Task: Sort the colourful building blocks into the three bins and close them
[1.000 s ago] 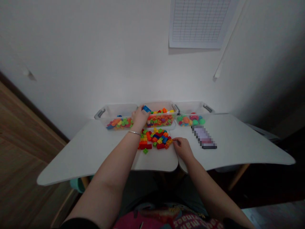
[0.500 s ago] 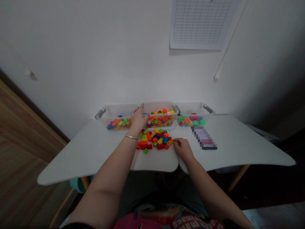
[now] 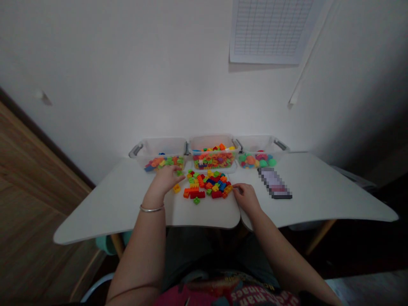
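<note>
A pile of small coloured bricks (image 3: 208,185) lies on the white table (image 3: 111,204) in front of three clear bins. My left hand (image 3: 165,179), with a silver bracelet (image 3: 151,208) on the wrist, rests open on the table just left of the pile. Its fingers reach toward a green brick (image 3: 179,173), and a yellow brick (image 3: 176,188) lies beside it. My right hand (image 3: 245,196) sits at the pile's right edge with the fingers curled. What they hold, if anything, is hidden.
The left bin (image 3: 159,146) and middle bin (image 3: 212,141) hold bricks; the right bin (image 3: 259,142) holds rounder coloured pieces. A flat blurred device (image 3: 274,183) lies to the right of the pile. A loose green brick (image 3: 196,200) sits nearer me. A gridded sheet (image 3: 267,29) hangs on the wall.
My left hand held a blue brick over the middle bin, let it go, then drew back down to the table left of the pile. The right hand stayed put.
</note>
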Tool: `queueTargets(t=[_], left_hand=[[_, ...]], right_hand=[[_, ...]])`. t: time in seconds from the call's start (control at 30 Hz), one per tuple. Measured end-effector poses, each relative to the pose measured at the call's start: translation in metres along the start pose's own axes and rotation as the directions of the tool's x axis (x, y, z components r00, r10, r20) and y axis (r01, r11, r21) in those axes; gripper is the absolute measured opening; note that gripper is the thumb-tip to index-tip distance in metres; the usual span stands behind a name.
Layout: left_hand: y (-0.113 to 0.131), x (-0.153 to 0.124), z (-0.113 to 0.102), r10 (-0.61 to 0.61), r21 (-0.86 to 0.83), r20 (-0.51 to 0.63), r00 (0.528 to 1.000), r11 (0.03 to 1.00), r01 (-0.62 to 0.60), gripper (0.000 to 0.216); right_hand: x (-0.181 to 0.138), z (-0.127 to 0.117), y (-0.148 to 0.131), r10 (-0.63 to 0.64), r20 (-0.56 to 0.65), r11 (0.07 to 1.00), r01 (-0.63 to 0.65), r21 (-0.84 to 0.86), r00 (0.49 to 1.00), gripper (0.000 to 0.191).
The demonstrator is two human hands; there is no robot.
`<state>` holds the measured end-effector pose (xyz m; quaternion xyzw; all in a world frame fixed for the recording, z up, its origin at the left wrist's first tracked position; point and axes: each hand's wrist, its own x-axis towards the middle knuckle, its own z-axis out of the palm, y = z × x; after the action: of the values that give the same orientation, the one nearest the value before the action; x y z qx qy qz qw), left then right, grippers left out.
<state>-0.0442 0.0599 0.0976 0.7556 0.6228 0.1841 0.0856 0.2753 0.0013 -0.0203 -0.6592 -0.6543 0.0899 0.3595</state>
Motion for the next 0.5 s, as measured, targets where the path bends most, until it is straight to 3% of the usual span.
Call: queueTargets(t=[0.1,0.2,0.33,0.5], left_hand=[[-0.014,-0.004,0.01,0.0,0.177,0.078,0.997,0.984,-0.014,0.044],[-0.022,-0.007,0.022,-0.075,0.272,0.107,0.991,0.961,0.043,0.051],[-0.028,-0.011,0.035,-0.178,0.348,0.154,0.972,0.93,0.115,0.056],[-0.029,-0.013,0.04,-0.175,0.382,0.175,0.969,0.919,0.097,0.05]], right_hand=[[0.0,0.0,0.001,0.002,0.003,1.0,-0.002,-0.005,1.0,0.027],[0.0,0.0,0.0,-0.003,-0.003,1.0,0.003,-0.011,1.0,0.026],[0.0,-0.001,-0.002,-0.01,-0.001,1.0,0.01,-0.009,1.0,0.025],[-0.001,0.0,-0.003,-0.005,0.0,1.0,0.005,-0.013,1.0,0.025]])
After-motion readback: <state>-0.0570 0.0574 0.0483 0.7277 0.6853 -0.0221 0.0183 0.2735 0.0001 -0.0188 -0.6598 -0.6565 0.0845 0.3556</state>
